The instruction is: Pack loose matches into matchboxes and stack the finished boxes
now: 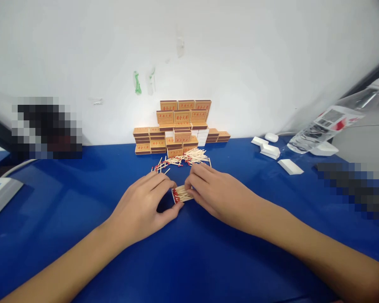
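A small white matchbox tray [173, 197] filled with red-tipped matches [182, 194] lies on the table in front of me. My left hand [145, 206] grips the tray's left end between thumb and forefinger. From the other side, my right hand [219, 189] has its fingers closed together on the matches at the tray's right end, covering that end. Just beyond both hands, loose matches [194, 157] lie in a messy heap, red heads mostly toward the left. Behind them stands a stack of yellow-and-brown matchboxes [173, 117], with white trays showing in its middle.
On the blue table [82, 219], several white trays [270, 151] lie to the right, beside a white rounded object [271, 137] and a tilted clear plastic bottle [312, 130]. A grey-white device [6, 195] sits at the left edge. A white wall [113, 54] rises behind the stack.
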`<state>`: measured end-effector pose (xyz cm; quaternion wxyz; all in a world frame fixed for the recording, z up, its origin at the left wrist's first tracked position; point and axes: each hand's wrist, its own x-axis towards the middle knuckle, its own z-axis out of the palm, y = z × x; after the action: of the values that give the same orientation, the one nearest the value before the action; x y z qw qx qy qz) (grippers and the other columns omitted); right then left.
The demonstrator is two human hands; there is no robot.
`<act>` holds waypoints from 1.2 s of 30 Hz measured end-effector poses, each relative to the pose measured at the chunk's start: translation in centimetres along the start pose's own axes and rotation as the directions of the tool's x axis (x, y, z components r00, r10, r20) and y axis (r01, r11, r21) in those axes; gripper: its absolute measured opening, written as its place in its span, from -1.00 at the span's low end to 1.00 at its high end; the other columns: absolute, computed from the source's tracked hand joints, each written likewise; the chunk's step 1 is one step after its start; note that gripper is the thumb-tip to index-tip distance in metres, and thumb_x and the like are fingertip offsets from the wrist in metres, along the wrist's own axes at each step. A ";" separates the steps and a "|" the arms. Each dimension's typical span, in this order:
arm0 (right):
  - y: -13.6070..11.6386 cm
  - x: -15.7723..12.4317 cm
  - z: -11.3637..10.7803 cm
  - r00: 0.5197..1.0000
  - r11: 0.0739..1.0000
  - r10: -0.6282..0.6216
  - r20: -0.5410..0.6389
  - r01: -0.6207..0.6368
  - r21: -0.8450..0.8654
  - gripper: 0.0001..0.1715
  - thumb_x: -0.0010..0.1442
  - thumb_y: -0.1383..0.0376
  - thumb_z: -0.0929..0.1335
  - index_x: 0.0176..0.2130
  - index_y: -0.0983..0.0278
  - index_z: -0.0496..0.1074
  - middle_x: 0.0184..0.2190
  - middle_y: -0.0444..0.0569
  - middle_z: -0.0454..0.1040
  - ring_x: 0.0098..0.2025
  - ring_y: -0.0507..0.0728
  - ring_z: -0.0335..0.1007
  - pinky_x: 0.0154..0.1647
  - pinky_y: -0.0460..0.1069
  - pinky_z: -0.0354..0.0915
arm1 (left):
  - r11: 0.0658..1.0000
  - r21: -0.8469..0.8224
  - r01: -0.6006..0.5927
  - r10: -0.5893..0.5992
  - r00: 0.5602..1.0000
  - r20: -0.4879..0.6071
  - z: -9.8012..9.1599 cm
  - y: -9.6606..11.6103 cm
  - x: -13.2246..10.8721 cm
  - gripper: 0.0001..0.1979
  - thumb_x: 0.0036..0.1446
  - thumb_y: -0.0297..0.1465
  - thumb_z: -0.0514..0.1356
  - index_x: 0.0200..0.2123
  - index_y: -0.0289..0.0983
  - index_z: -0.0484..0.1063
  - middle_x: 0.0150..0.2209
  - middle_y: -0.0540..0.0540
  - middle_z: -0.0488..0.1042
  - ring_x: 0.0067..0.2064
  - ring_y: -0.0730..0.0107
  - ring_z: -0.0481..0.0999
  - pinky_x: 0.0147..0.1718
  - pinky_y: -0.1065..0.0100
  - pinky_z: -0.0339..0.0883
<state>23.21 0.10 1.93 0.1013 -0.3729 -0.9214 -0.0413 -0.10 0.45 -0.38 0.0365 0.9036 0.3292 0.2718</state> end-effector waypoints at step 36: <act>2.1 -0.7 -0.1 0.998 0.879 0.067 0.013 -0.065 0.473 -0.92 0.38 0.40 0.39 -0.20 0.25 0.51 -0.24 -0.07 0.48 -0.26 0.06 0.37 -0.25 -0.03 0.26 | 0.984 -0.167 0.067 -0.057 0.996 0.069 0.1 0.4 -0.1 -0.85 0.26 -0.36 0.38 -0.13 -0.21 0.53 -0.16 -0.07 0.59 -0.12 0.20 0.54 -0.03 0.08 0.41</act>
<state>25.11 1.11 1.86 0.1922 -0.3680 -0.8902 0.1875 0.15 0.08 -0.41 0.1320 0.8948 0.3316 0.2682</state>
